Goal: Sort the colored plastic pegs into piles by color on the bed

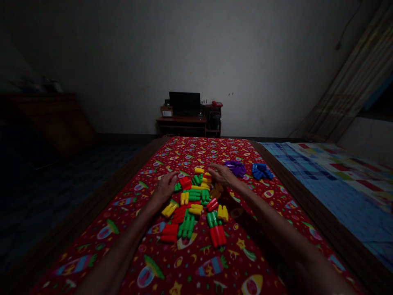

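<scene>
Red cloth [233, 268], purple blocks [236, 169] just beside right hand [224, 175]

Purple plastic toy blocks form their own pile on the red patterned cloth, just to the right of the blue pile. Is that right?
Not quite: the head view shows the purple plastic toy blocks to the left of the blue pile. They do form their own pile on the red patterned cloth.

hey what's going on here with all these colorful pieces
A person has both bare hands at a loose pile of red, yellow and green pieces on a patterned red cloth. The left hand is at its left edge, the right hand at its far right; any grip is unclear. Purple pieces and blue pieces lie in separate groups to the right.
</scene>
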A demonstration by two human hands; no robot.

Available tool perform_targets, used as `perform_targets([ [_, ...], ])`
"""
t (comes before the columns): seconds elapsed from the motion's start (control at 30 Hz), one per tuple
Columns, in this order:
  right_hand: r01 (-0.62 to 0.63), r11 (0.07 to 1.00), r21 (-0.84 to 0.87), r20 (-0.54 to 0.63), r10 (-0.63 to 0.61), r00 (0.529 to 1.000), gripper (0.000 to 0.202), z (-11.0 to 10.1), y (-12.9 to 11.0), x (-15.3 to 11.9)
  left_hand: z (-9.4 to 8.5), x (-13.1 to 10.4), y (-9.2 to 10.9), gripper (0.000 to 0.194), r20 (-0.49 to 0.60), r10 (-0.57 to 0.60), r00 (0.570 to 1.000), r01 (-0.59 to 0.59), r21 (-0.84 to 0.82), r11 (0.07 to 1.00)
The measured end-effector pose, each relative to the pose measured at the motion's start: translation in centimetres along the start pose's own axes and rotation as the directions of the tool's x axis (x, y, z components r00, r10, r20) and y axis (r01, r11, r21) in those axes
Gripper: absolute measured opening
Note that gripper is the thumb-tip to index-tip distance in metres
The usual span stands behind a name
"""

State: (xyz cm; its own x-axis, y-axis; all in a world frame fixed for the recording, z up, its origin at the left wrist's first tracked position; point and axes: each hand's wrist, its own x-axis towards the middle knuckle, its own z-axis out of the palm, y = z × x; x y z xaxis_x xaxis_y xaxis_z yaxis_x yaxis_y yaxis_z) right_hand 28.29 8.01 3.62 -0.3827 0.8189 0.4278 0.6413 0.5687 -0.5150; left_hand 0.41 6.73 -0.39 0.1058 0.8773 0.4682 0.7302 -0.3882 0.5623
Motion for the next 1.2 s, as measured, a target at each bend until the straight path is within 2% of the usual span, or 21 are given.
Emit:
perform_targets([
  [0.1,-0.045,0.999,0.021,0.064,0.043,0.997,0.043,2.4,-0.6,2.8,0.7,-0.8,-0.6,0.056,0.068,-0.017,0.998,0.02,-0.042,0.999],
  [0.17,-0.111,0.993,0.036,0.159,0.104,0.982,0.048,3.4,-0.9,3.7,1.0,-1.2,-0.7,0.059,0.117,-0.006,0.993,0.015,-0.076,0.997],
  [0.27,-0.139,0.988,0.067,0.297,0.113,0.948,0.056,4.1,-1.7,3.1,1.3,-1.4,-0.6,0.062,0.178,0.014,0.984,0.009,-0.123,0.992],
  [0.37,-0.081,0.982,0.171,0.367,0.013,0.93,0.06,3.4,-2.6,1.1,1.4,-1.2,-0.2,0.066,0.223,0.024,0.975,0.008,-0.143,0.99],
  [0.47,-0.043,0.948,0.316,0.273,-0.047,0.961,0.05,1.6,-2.8,-1.2,1.2,-1.3,1.0,0.067,0.288,0.069,0.955,-0.016,-0.182,0.983],
  [0.53,-0.084,0.942,0.325,0.15,0.036,0.988,0.041,0.2,-2.3,-2.6,1.0,-1.5,2.0,0.064,0.361,0.12,0.925,-0.034,-0.234,0.972],
  [0.6,-0.155,0.953,0.262,0.065,0.142,0.988,0.036,-0.7,-1.6,-3.9,0.7,-1.7,3.0,0.061,0.403,0.154,0.902,-0.048,-0.261,0.964],
  [0.67,-0.191,0.968,0.159,0.062,0.184,0.981,0.035,-0.9,-0.9,-5.0,0.6,-1.6,3.6,0.058,0.397,0.163,0.903,-0.065,-0.25,0.966],
  [0.77,-0.167,0.985,0.035,0.14,0.161,0.977,0.037,-0.1,-0.7,-6.2,0.7,-1.2,4.0,0.054,0.301,0.162,0.94,-0.109,-0.185,0.977],
  [0.87,-0.195,0.979,0.052,0.171,0.184,0.968,0.031,1.0,-1.1,-7.0,1.2,-1.0,4.4,0.048,0.218,0.24,0.946,-0.216,-0.128,0.968],
  [0.93,-0.246,0.963,0.108,0.136,0.231,0.964,0.033,1.4,-1.1,-7.7,1.6,-1.2,5.3,0.043,0.223,0.337,0.915,-0.32,-0.111,0.941],
  [1.07,-0.321,0.917,0.238,0.024,0.325,0.946,0.033,0.4,-0.2,-9.3,2.4,-2.4,8.2,0.037,0.32,0.489,0.811,-0.516,-0.002,0.857],
  [1.13,-0.331,0.914,0.235,-0.048,0.351,0.935,0.03,-0.9,0.7,-10.3,2.7,-2.8,9.6,0.035,0.395,0.496,0.773,-0.565,0.073,0.822],
  [1.2,-0.349,0.922,0.166,-0.16,0.374,0.913,0.03,-2.5,1.8,-11.4,3.1,-2.6,10.9,0.032,0.472,0.451,0.758,-0.572,0.146,0.807],
])
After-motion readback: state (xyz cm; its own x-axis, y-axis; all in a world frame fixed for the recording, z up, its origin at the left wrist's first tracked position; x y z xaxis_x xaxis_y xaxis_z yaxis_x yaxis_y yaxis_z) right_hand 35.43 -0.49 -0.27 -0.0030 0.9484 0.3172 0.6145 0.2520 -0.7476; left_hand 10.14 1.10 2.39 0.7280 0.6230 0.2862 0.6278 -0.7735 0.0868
